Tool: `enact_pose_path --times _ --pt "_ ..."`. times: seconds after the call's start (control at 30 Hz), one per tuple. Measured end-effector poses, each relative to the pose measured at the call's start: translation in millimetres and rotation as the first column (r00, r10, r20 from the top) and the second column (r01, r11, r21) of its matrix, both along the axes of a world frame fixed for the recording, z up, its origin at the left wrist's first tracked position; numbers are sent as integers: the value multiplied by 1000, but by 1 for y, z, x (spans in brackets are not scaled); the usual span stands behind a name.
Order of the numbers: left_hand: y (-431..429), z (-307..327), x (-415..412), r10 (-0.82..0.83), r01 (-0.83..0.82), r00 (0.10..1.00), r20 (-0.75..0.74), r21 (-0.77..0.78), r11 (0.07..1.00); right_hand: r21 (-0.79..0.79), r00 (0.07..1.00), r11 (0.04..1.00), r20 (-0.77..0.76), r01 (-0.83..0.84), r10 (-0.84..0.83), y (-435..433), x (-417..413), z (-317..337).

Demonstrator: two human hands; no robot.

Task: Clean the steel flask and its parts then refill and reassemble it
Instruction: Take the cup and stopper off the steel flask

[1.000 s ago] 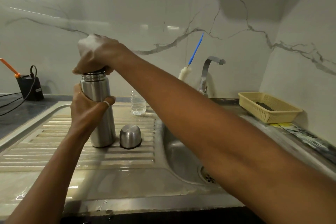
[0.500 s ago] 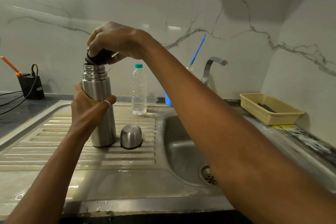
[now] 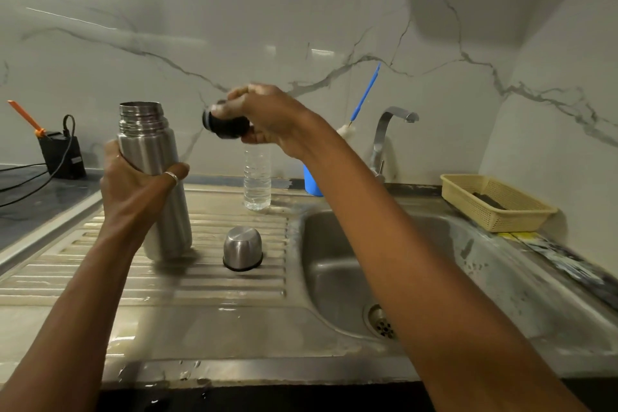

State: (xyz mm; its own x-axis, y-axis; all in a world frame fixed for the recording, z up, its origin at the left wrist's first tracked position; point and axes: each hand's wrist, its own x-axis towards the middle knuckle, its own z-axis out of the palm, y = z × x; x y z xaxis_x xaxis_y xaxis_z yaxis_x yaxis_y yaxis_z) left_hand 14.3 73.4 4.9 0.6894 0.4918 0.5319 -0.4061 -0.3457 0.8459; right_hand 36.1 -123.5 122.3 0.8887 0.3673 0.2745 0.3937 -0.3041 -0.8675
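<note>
Flask (image 3: 147, 147) (uncapped) sits in grip of left hand (image 3: 133, 192); right hand (image 3: 276, 117) clasps stopper (image 3: 227, 126).

1 obstacle (steel cup (image 3: 242, 252)) beside flask (image 3: 157, 184)

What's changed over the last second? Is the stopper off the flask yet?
Yes. The right hand, which gripped the black stopper on the flask, lifted it off and carried it to the right; the flask's mouth now stands open. Unchanged: the left hand grips the flask body, the steel cup sits upside down on the drainboard, the water bottle stands behind.
</note>
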Motion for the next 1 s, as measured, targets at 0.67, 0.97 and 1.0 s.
enact_pose_path --times 0.67,0.97,1.0 --pt "7 -8 3 60 -57 997 -45 58 997 -747 994 663 100 49 38 53 -7 -98" --pt "9 -7 0 81 -78 995 -56 53 996 -790 990 612 115 40 84 63 -5 -111" --pt "8 -6 0 78 -75 995 -59 55 996 -791 989 611 119 41 88 63 -5 -111"
